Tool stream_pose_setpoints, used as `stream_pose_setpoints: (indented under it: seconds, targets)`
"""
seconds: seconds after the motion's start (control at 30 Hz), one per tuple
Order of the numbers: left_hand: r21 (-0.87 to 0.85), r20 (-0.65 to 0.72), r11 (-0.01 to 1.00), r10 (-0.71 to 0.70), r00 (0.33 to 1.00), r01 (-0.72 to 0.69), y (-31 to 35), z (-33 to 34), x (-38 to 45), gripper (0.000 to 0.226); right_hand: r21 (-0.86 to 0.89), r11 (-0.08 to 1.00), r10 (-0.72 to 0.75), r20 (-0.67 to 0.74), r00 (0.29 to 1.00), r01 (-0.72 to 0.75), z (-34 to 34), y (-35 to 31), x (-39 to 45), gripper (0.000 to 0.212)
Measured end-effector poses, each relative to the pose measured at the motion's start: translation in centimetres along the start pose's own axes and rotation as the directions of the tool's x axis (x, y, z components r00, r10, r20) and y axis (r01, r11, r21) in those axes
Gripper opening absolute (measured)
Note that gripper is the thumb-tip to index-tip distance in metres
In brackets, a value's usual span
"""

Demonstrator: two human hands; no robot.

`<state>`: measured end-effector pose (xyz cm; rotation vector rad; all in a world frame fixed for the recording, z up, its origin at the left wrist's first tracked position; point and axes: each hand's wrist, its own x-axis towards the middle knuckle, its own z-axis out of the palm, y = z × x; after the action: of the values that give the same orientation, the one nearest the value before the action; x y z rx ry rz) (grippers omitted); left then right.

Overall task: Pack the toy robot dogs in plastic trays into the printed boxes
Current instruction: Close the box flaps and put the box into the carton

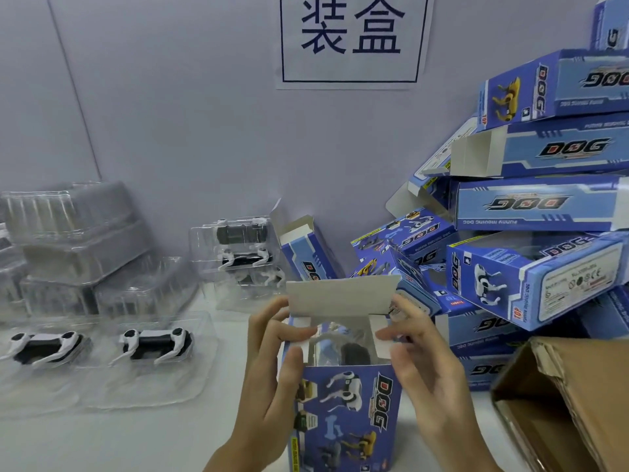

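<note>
Hands hold the upright printed box (pixel 343 413) at its open top on the worktop (pixel 136 444): left hand (pixel 272 362) and right hand (pixel 415 352) each pinch a side flap inward, fingers curled on the card. Between them a toy robot dog in its tray (pixel 347 345) sits inside; top flap (pixel 340 298) stands unfolded, so closing remains. Left of the left hand, two trayed dogs (pixel 102 345) await packing, more (pixel 238 253) beyond, with empty trays (pixel 75 240). Right of the right hand, box pile (pixel 531 206) reads "DOG", "FUNNY MOVING DOG". Wall sign (pixel 352 32): "装盒"
</note>
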<state>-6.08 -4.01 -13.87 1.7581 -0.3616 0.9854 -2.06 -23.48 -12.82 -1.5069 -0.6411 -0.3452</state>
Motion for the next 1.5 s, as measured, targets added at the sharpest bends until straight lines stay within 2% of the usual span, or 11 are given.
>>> stream_pose_setpoints:
  seconds: [0.1, 0.2, 0.27, 0.37, 0.57, 0.67, 0.73, 1.0, 1.33, 1.43, 1.5]
  targets:
    - [-0.030, -0.015, 0.999, 0.026, 1.000, -0.027, -0.3, 0.0, 0.1, 0.024, 0.042, 0.997, -0.061, -0.052, 0.997, 0.063, 0.4, -0.1, 0.3, 0.041]
    - [-0.195, -0.030, 0.980, 0.039, 0.999, -0.045, -0.2, -0.2, 0.4, 0.015, 0.081, 0.994, -0.063, -0.070, 0.996, 0.069, 0.8, -0.3, 0.0, 0.038]
    - [-0.212, -0.013, 0.975, 0.069, 0.998, -0.070, -0.4, -0.7, 0.5, 0.021, 0.101, 0.993, -0.054, -0.095, 0.994, 0.064, 1.0, -0.5, -0.2, 0.037]
    - [-0.129, 0.083, 0.983, 0.140, 0.987, -0.128, -1.0, -1.9, 0.7, 0.028, 0.113, 0.992, -0.045, -0.102, 0.994, 0.057, 1.0, -0.5, -0.5, 0.041]
    - [0.083, 0.220, 0.971, 0.202, 0.954, -0.225, -1.3, -2.9, 1.3, 0.021, 0.073, 0.996, -0.047, -0.111, 0.993, 0.056, 1.0, -1.1, -0.9, 0.041]
    - [0.080, 0.205, 0.978, 0.171, 0.964, -0.191, -1.1, -2.7, 1.0, 0.019, 0.059, 0.996, -0.065, -0.107, 0.992, 0.072, 1.4, -1.2, -1.5, 0.036]
    - [0.036, 0.179, 0.989, 0.135, 0.974, -0.144, -1.0, -2.5, 0.7, 0.017, 0.132, 0.990, -0.036, -0.157, 0.987, 0.057, 1.4, -0.8, -1.8, 0.032]
    - [-0.041, 0.126, 0.998, 0.061, 0.990, -0.056, -0.5, -2.0, 0.5, 0.018, 0.098, 0.995, -0.013, -0.160, 0.987, 0.029, 1.3, -0.5, -1.5, 0.048]
    - [-0.117, 0.145, 0.991, 0.078, 0.986, -0.061, -0.2, -1.9, 0.2, 0.017, 0.120, 0.993, -0.009, -0.111, 0.994, 0.022, 1.3, -1.2, -1.1, 0.026]
    - [-0.086, 0.144, 0.992, 0.109, 0.984, -0.097, -0.4, -1.8, 0.2, 0.016, 0.115, 0.993, -0.030, -0.075, 0.997, 0.038, 1.2, -1.5, -1.2, 0.012]
    - [-0.075, 0.142, 0.991, 0.120, 0.983, -0.110, -0.6, -1.7, 0.2, 0.015, 0.120, 0.992, -0.020, -0.064, 0.998, 0.028, 1.2, -1.9, -1.1, 0.012]
